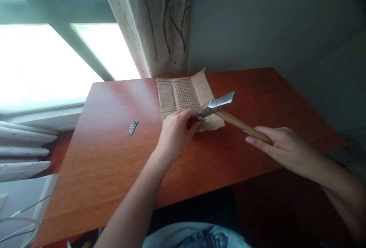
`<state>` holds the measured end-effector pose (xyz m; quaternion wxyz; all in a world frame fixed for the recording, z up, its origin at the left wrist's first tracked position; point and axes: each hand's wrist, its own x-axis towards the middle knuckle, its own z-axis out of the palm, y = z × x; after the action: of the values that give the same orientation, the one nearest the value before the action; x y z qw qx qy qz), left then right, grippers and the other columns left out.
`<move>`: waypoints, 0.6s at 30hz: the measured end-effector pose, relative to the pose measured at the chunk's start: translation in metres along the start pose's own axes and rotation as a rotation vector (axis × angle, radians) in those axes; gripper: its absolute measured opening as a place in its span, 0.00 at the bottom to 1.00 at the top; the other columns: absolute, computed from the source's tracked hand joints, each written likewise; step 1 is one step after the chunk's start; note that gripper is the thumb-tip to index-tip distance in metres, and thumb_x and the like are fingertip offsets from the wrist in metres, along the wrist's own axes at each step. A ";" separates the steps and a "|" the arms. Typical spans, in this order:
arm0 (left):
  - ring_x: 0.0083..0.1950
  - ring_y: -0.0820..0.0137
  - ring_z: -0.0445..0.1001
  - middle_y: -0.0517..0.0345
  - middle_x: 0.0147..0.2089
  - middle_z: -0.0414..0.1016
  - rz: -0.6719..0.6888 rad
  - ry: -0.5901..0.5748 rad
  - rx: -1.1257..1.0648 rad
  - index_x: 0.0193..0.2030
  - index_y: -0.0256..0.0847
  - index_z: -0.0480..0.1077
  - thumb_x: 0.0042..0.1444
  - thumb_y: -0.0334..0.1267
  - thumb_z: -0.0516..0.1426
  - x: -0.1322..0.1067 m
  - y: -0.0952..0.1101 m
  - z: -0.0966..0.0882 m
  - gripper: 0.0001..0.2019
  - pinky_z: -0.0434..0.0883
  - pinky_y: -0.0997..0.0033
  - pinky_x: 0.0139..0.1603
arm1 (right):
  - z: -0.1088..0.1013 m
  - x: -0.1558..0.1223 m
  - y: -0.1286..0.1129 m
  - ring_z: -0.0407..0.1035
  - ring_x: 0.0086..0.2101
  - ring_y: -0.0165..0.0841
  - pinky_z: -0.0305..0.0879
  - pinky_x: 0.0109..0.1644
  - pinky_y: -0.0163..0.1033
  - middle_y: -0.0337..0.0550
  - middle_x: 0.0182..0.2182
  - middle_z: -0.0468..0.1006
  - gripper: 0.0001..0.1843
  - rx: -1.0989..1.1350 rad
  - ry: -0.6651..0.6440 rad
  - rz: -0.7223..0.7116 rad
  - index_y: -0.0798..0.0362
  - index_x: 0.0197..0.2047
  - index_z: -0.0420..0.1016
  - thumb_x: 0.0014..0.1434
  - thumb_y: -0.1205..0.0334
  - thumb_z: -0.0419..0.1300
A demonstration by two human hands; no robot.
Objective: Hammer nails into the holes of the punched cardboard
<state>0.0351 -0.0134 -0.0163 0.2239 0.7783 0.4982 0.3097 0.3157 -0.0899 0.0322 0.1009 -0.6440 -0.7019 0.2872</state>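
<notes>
My right hand [274, 141] is wrapped round the lower end of a hammer's wooden handle [234, 121]. The steel hammer head [220, 103] is over the near right part of a creased cardboard sheet [167, 101], close to the fingertips of my left hand [180, 126]. Thumb and forefinger of that hand are pinched together at the sheet's near edge; what they hold is hidden. Small shiny pieces [202, 119] show just beside the fingertips, too small to name. Rows of small dark holes or dots cover the sheet's middle panel.
Several loose nails [133, 128] lie in a small bunch on the brown wooden table [114, 171], left of my left hand. Behind the table hang a patterned curtain [168, 23] and a grey wall [257, 23]. A bright window [37, 61] stands at the left.
</notes>
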 end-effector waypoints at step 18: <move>0.53 0.58 0.74 0.53 0.51 0.80 0.090 0.020 0.184 0.45 0.45 0.78 0.63 0.38 0.63 -0.010 -0.009 -0.004 0.05 0.69 0.55 0.56 | 0.007 0.000 0.000 0.63 0.24 0.31 0.55 0.27 0.37 0.36 0.22 0.68 0.23 0.002 -0.007 -0.026 0.49 0.31 0.70 0.68 0.41 0.56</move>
<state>0.0234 -0.0191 -0.0217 0.1323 0.8139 0.4915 0.2801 0.3116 -0.0915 0.0264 0.1029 -0.6336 -0.7103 0.2886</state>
